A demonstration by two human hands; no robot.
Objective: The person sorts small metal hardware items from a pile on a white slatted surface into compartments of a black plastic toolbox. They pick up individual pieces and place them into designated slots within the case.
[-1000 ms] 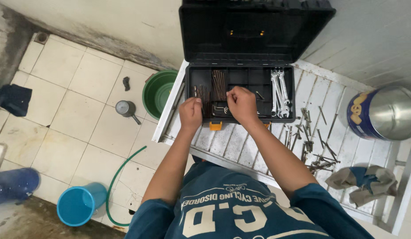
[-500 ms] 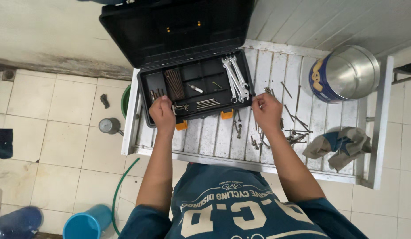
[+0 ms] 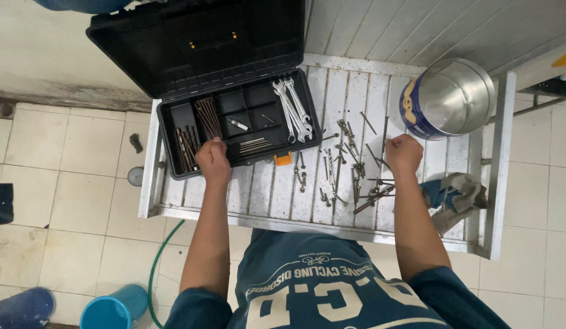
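Both hands: left hand (image 3: pixel 213 159) on toolbox (image 3: pixel 234 125), right hand (image 3: pixel 403 152) over bolts (image 3: pixel 350 164).

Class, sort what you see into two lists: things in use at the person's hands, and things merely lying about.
In use:
left hand
right hand
open black plastic toolbox
loose metal bolts and bits

Lying about:
shiny metal tin
crumpled grey rag
blue plastic cup
green hose

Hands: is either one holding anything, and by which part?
Left hand rests on the toolbox front edge. Right hand is fisted over loose bolts; any hold cannot be told.
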